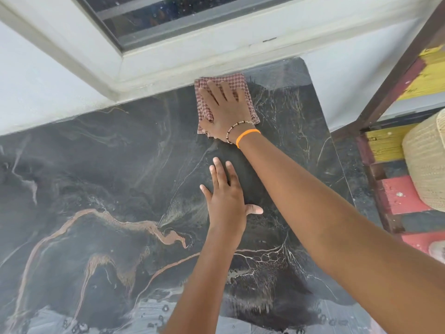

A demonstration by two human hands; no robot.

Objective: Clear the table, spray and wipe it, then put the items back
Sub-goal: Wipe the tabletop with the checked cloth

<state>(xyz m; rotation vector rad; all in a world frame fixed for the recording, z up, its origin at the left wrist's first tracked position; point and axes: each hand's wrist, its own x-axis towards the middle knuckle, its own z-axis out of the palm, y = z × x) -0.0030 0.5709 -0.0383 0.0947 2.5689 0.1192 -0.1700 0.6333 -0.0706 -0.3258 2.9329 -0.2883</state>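
Up against the wall, under the window sill (168,66), the right hand (226,112) presses flat on the checked cloth (248,92), fingers spread, grip released, palm weight doing the scrubbing at the far edge of the dark marbled surface (96,177). Left hand (225,201) lies open on the bare top, closing on nothing, likely bracing the long reach. Nothing else sits on the surface. Off right, a woven basket (426,160) rests on a painted shelf (397,196); its contents can't be seen.
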